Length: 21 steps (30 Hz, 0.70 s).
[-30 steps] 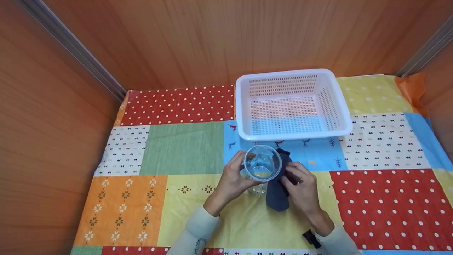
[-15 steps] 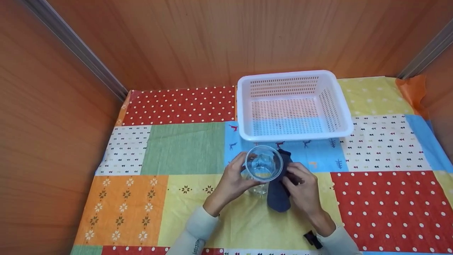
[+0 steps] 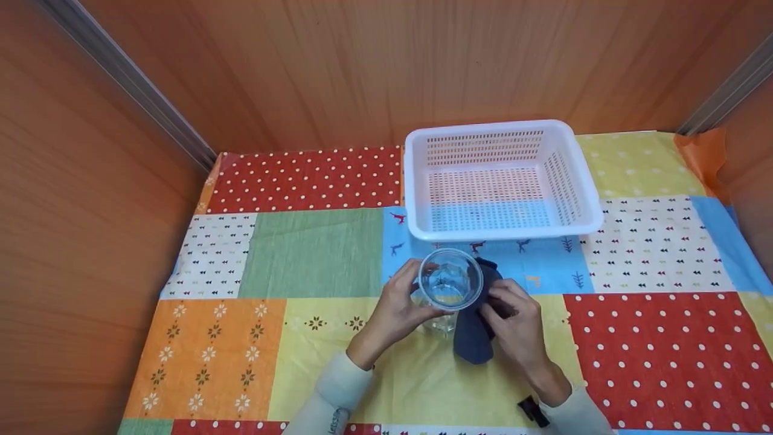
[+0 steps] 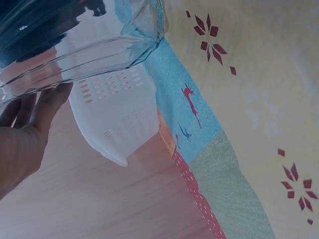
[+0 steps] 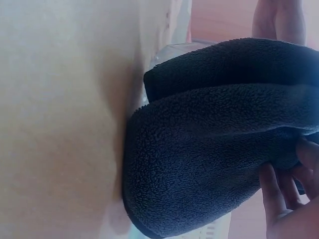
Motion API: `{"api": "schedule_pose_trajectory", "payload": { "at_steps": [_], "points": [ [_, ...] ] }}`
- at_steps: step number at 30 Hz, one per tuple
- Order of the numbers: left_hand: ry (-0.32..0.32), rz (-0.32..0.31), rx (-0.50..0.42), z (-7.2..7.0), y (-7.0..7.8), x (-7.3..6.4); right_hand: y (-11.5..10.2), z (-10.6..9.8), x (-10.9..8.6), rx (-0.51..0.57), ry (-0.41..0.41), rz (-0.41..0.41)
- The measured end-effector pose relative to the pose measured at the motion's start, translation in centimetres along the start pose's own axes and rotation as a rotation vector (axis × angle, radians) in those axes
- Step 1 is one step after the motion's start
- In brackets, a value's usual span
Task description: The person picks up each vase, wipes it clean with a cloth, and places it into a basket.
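Observation:
A clear glass jar (image 3: 448,284) stands upright, its round mouth facing up in the head view. My left hand (image 3: 400,302) grips it from the left, thumb at the near side and fingers behind. Against the jar's right side hangs a dark grey terry cloth (image 3: 474,338). My right hand (image 3: 516,314) pinches this cloth between thumb and fingers. In the right wrist view the cloth (image 5: 199,149) hangs in folds down to the tablecloth and covers most of the jar. The left wrist view has the jar's faceted side (image 4: 99,55) above the left fingers, with dark cloth showing through.
A white plastic basket (image 3: 504,232) with slotted walls stands behind the jar, close to the wooden back panel (image 3: 362,72). A patchwork tablecloth (image 3: 320,254) covers the table. Wooden panels also rise at left and right. A black strap (image 3: 532,411) is at the right wrist.
The cloth's top edge has dropped slightly beside the jar, and its lower end has shifted a little. Both hands keep their holds, and the jar stays nearly in place.

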<state>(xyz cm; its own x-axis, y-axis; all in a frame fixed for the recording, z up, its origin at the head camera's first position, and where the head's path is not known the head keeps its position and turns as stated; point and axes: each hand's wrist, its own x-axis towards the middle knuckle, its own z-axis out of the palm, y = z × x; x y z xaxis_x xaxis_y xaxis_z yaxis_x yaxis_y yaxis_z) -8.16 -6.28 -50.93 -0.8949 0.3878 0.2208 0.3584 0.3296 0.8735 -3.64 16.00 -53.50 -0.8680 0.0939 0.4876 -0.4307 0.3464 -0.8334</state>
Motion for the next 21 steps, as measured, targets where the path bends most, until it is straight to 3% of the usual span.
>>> {"api": "schedule_pose_trajectory", "payload": {
  "at_steps": [11,21],
  "points": [
    [-0.004,-0.002,-0.017,0.1,-0.1,0.0,1.7,-0.1,-1.4,-0.041,-0.05,0.075],
    [-0.012,-0.021,-0.016,0.1,-0.1,0.0,2.4,-0.6,-1.7,-0.122,-0.177,0.263]
  ]
}}
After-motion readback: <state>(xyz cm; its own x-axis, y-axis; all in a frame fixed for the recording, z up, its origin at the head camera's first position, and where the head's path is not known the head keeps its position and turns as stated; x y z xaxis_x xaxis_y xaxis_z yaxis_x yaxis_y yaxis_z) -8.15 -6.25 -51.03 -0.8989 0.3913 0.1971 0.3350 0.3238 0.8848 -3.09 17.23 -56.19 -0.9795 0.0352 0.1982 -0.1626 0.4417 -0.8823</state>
